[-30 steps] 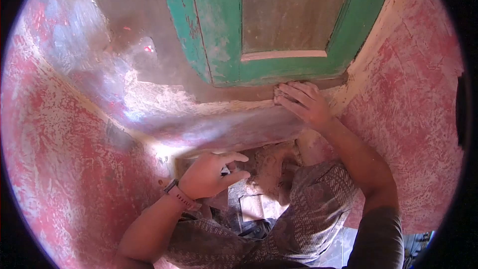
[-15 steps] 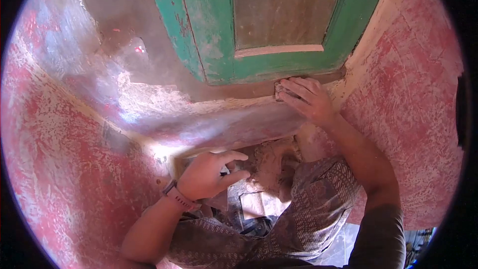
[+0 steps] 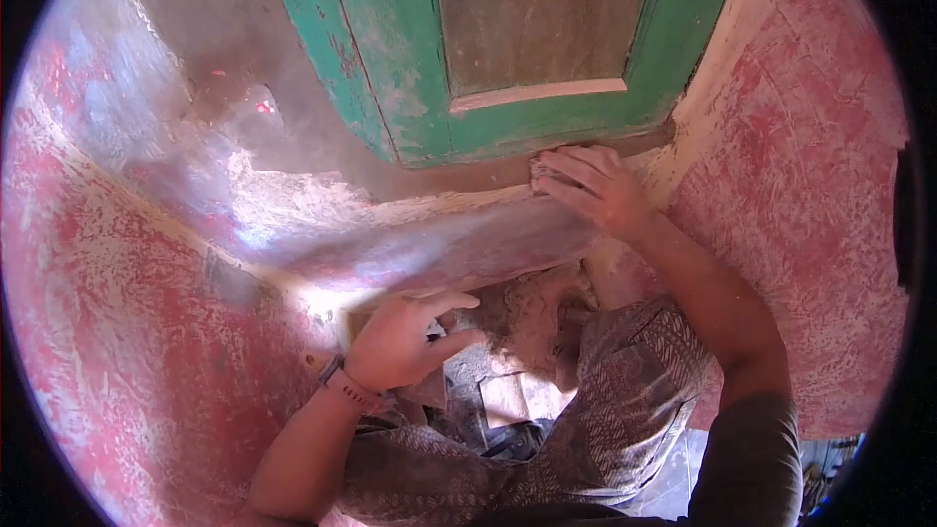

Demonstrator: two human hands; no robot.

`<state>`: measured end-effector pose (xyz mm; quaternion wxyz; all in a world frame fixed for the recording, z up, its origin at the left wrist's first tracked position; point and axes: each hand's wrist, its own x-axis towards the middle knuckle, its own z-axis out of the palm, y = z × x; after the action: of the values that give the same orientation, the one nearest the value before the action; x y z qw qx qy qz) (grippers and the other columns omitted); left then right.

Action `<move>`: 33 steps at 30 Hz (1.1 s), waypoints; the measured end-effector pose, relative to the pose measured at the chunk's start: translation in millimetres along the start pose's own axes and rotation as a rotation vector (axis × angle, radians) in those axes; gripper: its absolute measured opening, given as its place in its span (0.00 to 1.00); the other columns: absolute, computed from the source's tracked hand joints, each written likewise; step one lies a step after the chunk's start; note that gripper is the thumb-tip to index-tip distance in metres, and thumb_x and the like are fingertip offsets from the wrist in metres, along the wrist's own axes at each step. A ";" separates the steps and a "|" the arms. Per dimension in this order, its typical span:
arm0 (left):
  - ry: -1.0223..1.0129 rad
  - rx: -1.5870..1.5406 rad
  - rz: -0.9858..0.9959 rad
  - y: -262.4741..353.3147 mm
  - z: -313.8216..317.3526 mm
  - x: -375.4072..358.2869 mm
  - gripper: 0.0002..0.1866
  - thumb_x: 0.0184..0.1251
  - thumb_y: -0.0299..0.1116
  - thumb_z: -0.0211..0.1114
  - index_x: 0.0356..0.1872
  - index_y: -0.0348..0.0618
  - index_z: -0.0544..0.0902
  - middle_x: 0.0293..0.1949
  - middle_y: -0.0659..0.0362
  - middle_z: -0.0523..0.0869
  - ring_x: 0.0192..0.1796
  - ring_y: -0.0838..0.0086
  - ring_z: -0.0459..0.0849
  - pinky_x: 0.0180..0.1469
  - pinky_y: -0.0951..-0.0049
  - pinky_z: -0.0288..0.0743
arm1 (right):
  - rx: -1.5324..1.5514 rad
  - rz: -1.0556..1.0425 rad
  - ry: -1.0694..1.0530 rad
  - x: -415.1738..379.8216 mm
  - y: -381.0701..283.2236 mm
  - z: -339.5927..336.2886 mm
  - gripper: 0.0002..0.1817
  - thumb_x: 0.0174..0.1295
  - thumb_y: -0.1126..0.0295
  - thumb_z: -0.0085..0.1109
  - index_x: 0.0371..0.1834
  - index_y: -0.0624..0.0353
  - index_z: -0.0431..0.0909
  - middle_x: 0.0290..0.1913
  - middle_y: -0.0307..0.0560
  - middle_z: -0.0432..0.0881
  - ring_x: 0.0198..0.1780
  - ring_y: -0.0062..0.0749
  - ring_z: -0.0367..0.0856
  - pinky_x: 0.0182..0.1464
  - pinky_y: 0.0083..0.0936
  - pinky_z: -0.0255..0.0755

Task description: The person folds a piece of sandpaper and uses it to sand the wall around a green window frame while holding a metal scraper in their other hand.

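My right hand (image 3: 597, 187) is closed on a small dusty block (image 3: 539, 175) that looks like a sanding block. It presses against the grey-brown strip (image 3: 468, 178) just below the green wooden shutter or door (image 3: 420, 137), close to its lower right corner. The hand covers most of the block. Lower down, my left hand (image 3: 400, 340) hangs over my lap with thumb and fingers apart, holding nothing that I can see. A pink watch strap (image 3: 353, 389) circles that wrist.
Scraped pink walls (image 3: 781, 234) close in on both sides. A lit ledge (image 3: 390, 259) runs below the green frame. A pale square piece (image 3: 505, 400) lies on the floor between my patterned trouser legs (image 3: 634, 410).
The view has shifted slightly, so the green frame sits a little further left. My right hand stays on the strip with the block; my left hand is almost unchanged.
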<state>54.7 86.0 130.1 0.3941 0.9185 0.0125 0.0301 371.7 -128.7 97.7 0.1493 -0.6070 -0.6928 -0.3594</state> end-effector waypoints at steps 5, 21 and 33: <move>0.016 0.004 -0.088 7.9 -9.0 -2.6 0.24 0.71 0.47 0.82 0.61 0.47 0.92 0.37 0.53 0.96 0.34 0.65 0.93 0.42 0.66 0.85 | 0.015 0.014 0.026 6.1 -3.8 4.3 0.28 0.65 0.68 0.64 0.71 0.48 0.85 0.78 0.44 0.81 0.71 0.45 0.83 0.69 0.46 0.78; -0.006 0.002 -0.070 8.3 -7.5 -4.3 0.24 0.72 0.48 0.81 0.62 0.47 0.92 0.39 0.52 0.96 0.37 0.62 0.94 0.44 0.64 0.85 | -0.018 0.033 0.017 -9.7 7.4 -8.4 0.28 0.67 0.69 0.64 0.72 0.48 0.84 0.78 0.44 0.81 0.73 0.44 0.81 0.69 0.45 0.77; -0.031 0.029 -0.013 16.4 0.3 7.0 0.22 0.74 0.49 0.78 0.58 0.45 0.92 0.36 0.50 0.94 0.41 0.50 0.94 0.50 0.55 0.85 | 0.037 0.007 0.019 14.1 -8.2 2.7 0.29 0.65 0.69 0.65 0.72 0.49 0.85 0.77 0.44 0.82 0.71 0.45 0.83 0.67 0.45 0.79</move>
<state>61.7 74.8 142.0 0.3810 0.9244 0.0126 0.0133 361.4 -116.6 102.2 0.1685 -0.6031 -0.6957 -0.3518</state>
